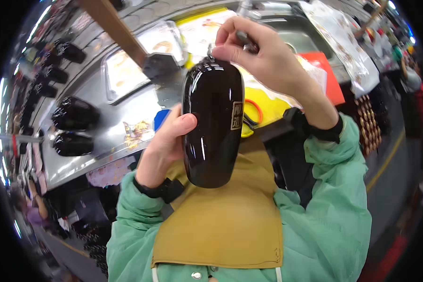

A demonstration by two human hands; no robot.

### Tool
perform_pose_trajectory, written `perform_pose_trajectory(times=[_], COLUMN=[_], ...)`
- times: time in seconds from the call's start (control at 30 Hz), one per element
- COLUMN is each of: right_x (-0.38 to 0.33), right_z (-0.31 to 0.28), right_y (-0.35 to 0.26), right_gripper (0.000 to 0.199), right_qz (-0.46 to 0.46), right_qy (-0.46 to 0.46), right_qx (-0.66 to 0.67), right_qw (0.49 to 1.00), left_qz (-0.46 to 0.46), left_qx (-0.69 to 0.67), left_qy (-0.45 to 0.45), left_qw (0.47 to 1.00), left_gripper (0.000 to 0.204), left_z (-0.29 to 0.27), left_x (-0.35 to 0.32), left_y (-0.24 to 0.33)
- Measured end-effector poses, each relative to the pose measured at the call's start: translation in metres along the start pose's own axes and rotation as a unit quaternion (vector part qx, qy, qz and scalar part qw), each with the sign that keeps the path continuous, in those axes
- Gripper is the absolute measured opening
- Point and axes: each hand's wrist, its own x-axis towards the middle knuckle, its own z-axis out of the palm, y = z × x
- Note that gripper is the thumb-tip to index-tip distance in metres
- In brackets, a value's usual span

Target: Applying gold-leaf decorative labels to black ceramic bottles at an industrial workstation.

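Observation:
A glossy dark brown bottle (pixel 212 127) is held tilted in front of my apron, its neck pointing away from me. My left hand (pixel 167 136) wraps round its left side, thumb on the front. A small gold-framed label (pixel 237 116) shows on the right of its body. At the neck, my right hand (pixel 263 54) is closed, thumb and forefinger pinched beside the mouth. A slim tool with a dark rounded handle (pixel 247 42) sticks out of this hand; its working end is hidden. Scissors (pixel 254 115) with an orange and yellow grip lie beyond the bottle.
Several dark bottles (pixel 75 113) lie on the metal worktop (pixel 122 113) at left. Trays (pixel 122 73) with pale sheets and gold scraps stand behind. A brown post (pixel 115 30) crosses the far left. A sink (pixel 291 35) and a red sheet (pixel 323 75) are at right.

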Motion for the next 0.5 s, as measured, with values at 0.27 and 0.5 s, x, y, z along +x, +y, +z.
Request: perform_pose_trajectory(times=[0.27,0.5], right_x=[-0.140,-0.283], right_z=[-0.124,-0.144], right_y=[-0.085,-0.063], right_gripper=[0.021,0.013], right_qz=[0.089,0.307], right_qy=[-0.027,0.060], right_qx=[-0.176,-0.272], right_qw=[0.980,0.910], left_qz=[0.030,0.049], left_qx=[0.181,0.311], left_qy=[-0.253,-0.251], left_qw=[0.950,0.915], left_gripper=[0.086,0.103], left_z=[0.085,0.098], left_x=[0.050,0.080], left_y=[-0.022,-0.075])
